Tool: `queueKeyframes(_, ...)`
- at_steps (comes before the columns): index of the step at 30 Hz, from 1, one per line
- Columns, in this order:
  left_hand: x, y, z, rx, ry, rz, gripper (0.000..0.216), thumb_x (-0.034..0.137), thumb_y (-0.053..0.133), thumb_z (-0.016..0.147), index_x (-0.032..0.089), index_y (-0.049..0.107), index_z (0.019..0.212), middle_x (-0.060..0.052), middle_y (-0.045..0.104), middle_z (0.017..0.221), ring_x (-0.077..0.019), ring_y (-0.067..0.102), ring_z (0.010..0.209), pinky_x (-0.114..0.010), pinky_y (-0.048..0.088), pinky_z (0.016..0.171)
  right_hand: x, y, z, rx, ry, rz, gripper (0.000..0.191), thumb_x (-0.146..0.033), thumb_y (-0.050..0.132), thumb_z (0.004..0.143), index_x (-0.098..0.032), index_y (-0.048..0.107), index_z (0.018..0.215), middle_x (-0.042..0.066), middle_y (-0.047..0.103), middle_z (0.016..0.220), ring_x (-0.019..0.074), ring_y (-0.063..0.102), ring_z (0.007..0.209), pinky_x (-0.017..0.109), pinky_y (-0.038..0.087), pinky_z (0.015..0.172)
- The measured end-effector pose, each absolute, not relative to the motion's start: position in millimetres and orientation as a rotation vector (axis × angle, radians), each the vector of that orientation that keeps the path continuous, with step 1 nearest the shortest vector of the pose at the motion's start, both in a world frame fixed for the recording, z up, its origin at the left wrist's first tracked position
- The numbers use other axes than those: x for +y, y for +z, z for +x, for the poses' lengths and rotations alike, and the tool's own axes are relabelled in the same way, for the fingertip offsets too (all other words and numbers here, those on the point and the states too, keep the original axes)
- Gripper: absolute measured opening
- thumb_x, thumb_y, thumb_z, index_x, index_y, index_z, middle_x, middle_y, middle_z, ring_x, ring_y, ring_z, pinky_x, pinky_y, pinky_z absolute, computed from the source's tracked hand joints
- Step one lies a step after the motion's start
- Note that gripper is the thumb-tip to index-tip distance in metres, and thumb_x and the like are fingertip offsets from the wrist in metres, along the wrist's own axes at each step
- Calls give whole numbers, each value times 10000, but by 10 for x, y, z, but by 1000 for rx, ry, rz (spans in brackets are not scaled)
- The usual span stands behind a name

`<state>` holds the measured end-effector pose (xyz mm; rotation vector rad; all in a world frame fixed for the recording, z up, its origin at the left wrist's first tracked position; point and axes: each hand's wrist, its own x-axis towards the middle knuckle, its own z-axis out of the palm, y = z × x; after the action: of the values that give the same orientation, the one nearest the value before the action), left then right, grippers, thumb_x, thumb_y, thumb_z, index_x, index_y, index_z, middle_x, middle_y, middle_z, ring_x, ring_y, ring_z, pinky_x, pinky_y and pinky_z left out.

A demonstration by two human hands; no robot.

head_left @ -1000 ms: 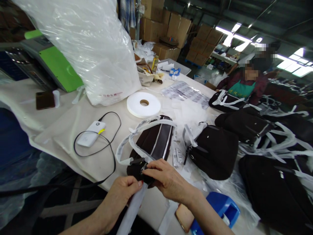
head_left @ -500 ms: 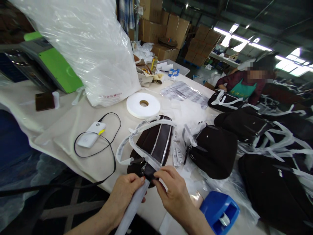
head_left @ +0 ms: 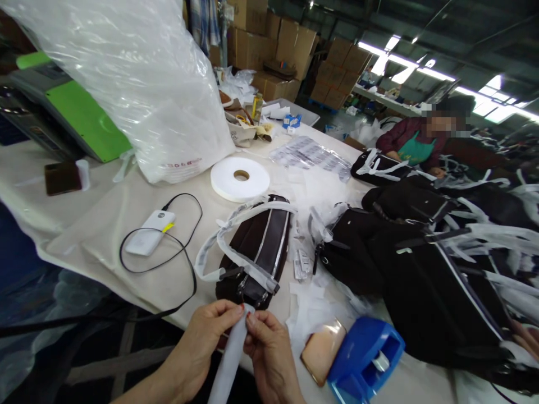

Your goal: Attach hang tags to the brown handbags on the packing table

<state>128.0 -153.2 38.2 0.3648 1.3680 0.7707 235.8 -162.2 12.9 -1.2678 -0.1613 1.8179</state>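
Observation:
A dark bag [head_left: 275, 238] lies before me, with metal zips along its top and its handles [head_left: 244, 261] wrapped in white material. Just below its near end, my left hand [head_left: 204, 334] pinches the upper end of a long white wrapping strip [head_left: 229, 359]. My right hand [head_left: 269, 342] grips the same strip from the other side, thumb and fingers closed close to the bag. Downward from my fingers the strip hangs toward the bottom of the view. Whether it encloses a strap is hidden.
A white tape roll [head_left: 240, 178] lies behind the bag. To the left are a white power bank [head_left: 150, 233] and its cable. At right sit a blue tape dispenser [head_left: 366, 362], a phone [head_left: 323, 350] and several black bags [head_left: 438, 292]. A co-worker [head_left: 415, 140] is beyond.
My right hand has moved left and down, from the bag's near end onto the strip beside my left hand. At right, a black bag has shifted left over its neighbour.

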Motion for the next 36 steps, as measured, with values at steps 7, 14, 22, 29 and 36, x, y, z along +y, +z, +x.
queueKeyframes(7,-1552,357,1241,1317,720,268,389,468,722,510,127,607,658,-62,639,581,-169,554,555,-245,374,499,-1670,31,2379,-224,1825,-1193,204,-292,761,552,-149,621,591,-35,525,526,75,410,492,210,321,517)
queueKeyframes(14,-1549,266,1222,1268,694,151,409,448,758,486,138,586,691,-56,647,605,-184,590,593,-258,425,524,-1646,42,2401,-433,1783,-1312,242,-348,723,593,-139,601,600,-41,502,510,65,357,484,201,260,494)
queueKeyframes(22,-1584,296,1334,1276,736,98,443,482,779,429,142,602,652,-14,594,542,-145,524,540,-234,401,473,-1581,88,2393,-691,1647,-1460,249,-382,652,634,-153,572,575,-47,476,499,81,358,486,214,293,486)
queueKeyframes(29,-1595,279,1396,1369,802,112,451,496,776,389,136,599,596,4,529,512,-148,484,539,-263,393,495,-1617,-22,2309,-918,1375,-1640,188,-342,595,636,-182,518,575,-45,491,504,105,422,488,221,333,469)
queueKeyframes(36,-1556,259,1391,1391,778,120,433,476,770,364,150,537,528,12,501,479,-149,473,513,-272,373,507,-1653,-49,2299,-1195,1168,-1788,191,-355,531,695,-201,505,586,-26,515,512,129,470,487,239,352,476)
